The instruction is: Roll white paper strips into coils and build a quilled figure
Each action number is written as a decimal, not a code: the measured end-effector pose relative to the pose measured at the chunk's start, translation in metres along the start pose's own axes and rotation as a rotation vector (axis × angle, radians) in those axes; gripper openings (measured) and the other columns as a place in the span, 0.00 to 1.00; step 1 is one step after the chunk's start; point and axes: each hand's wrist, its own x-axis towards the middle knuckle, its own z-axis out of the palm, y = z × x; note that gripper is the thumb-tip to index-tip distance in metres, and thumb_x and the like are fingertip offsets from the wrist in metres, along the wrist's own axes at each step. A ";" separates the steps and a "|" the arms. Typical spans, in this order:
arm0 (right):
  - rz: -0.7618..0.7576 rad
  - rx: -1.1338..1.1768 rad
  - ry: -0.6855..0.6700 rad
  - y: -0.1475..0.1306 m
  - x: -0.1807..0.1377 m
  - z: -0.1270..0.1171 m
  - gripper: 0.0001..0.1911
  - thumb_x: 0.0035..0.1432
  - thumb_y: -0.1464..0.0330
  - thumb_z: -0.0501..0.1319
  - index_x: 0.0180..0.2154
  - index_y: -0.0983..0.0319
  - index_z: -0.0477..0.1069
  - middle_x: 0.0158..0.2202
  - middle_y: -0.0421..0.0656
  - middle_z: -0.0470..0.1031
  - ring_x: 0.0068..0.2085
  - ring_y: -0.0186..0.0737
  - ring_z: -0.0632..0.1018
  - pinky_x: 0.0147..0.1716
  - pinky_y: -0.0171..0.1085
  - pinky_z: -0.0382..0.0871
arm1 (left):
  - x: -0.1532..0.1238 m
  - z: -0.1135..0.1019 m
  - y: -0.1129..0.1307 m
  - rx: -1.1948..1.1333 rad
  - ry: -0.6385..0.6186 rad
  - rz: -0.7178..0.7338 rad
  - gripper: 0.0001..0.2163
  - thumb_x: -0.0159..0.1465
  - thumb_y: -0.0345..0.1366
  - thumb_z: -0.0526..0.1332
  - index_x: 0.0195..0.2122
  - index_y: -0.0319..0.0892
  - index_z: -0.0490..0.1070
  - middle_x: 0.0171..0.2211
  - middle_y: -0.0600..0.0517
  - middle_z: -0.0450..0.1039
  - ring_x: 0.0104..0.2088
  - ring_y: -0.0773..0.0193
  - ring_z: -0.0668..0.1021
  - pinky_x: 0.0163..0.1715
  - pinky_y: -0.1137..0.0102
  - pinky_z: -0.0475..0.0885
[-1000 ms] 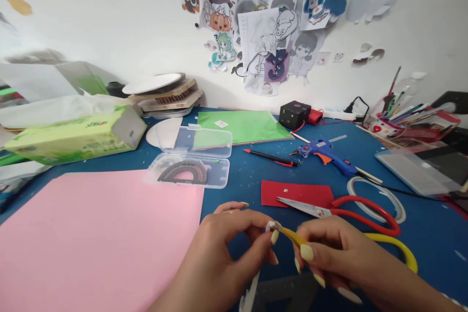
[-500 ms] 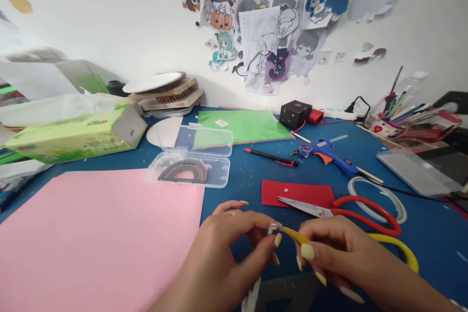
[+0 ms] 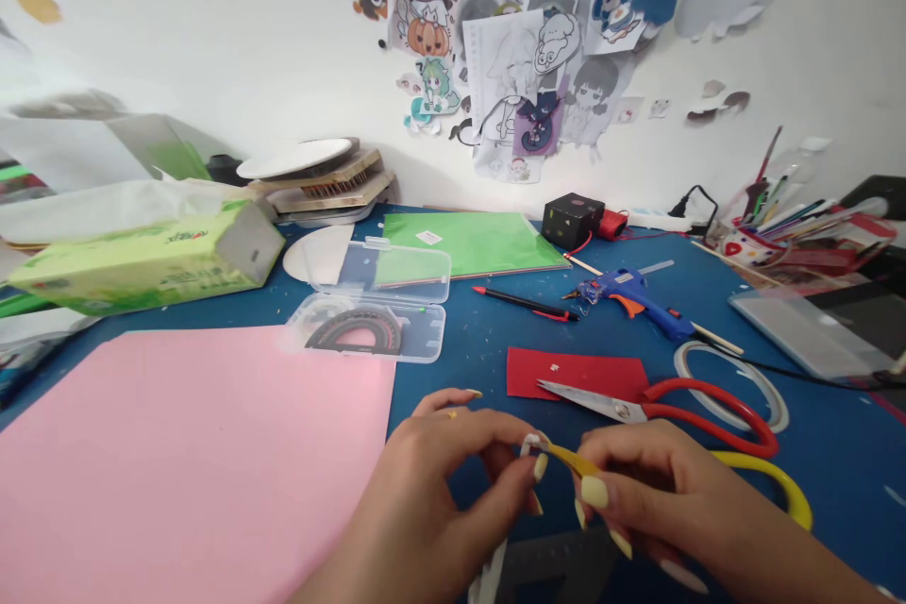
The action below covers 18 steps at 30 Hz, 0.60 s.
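My left hand (image 3: 439, 481) is closed, with thumb and index finger pinching the end of a thin white strip (image 3: 529, 444). The strip passes under the hand and shows again at the bottom edge. My right hand (image 3: 644, 481) is closed around yellow tweezers (image 3: 570, 458), whose tip meets the curled end of the strip. Behind the right hand lie scissors with red handles (image 3: 708, 411), their blades resting on a red sheet (image 3: 577, 373). A yellow handle loop (image 3: 771, 477) sticks out beside that hand; the rest is hidden. A dark flat ruler-like piece (image 3: 559, 562) lies beneath the hands.
A pink sheet (image 3: 212, 453) covers the left of the blue table. Behind it stands an open clear case (image 3: 425, 340) with a protractor. Farther back are a green sheet (image 3: 474, 241), a pen (image 3: 528, 302), a blue glue gun (image 3: 629, 293) and a white tape roll (image 3: 771, 396).
The curled white end at the tweezers' tip has turned slightly. Both hands stay almost in place, the right one a touch lower.
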 end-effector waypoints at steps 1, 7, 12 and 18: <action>0.003 0.000 -0.001 0.000 0.000 0.000 0.16 0.50 0.57 0.60 0.25 0.64 0.66 0.17 0.33 0.59 0.17 0.23 0.56 0.14 0.26 0.45 | 0.000 0.000 0.000 0.002 -0.004 0.000 0.05 0.57 0.31 0.56 0.28 0.45 0.71 0.19 0.59 0.76 0.23 0.67 0.77 0.52 0.61 0.57; -0.003 0.000 -0.006 -0.001 0.001 0.001 0.16 0.51 0.57 0.59 0.25 0.64 0.66 0.18 0.33 0.58 0.18 0.23 0.57 0.16 0.26 0.46 | -0.002 0.001 0.001 0.006 0.000 0.006 0.06 0.56 0.30 0.56 0.27 0.45 0.71 0.20 0.60 0.76 0.24 0.67 0.77 0.52 0.61 0.57; 0.006 -0.007 -0.011 0.001 0.001 -0.001 0.16 0.50 0.57 0.60 0.25 0.65 0.67 0.17 0.33 0.59 0.18 0.23 0.57 0.16 0.26 0.46 | -0.002 0.001 0.000 0.009 -0.004 0.002 0.06 0.56 0.30 0.55 0.26 0.45 0.70 0.19 0.60 0.76 0.23 0.68 0.77 0.52 0.61 0.57; 0.027 0.011 -0.014 0.000 0.000 0.000 0.17 0.50 0.56 0.60 0.25 0.64 0.66 0.17 0.33 0.59 0.16 0.22 0.55 0.14 0.26 0.44 | -0.002 0.001 0.000 0.010 -0.009 0.010 0.06 0.57 0.30 0.55 0.27 0.45 0.71 0.20 0.60 0.76 0.23 0.68 0.76 0.52 0.62 0.58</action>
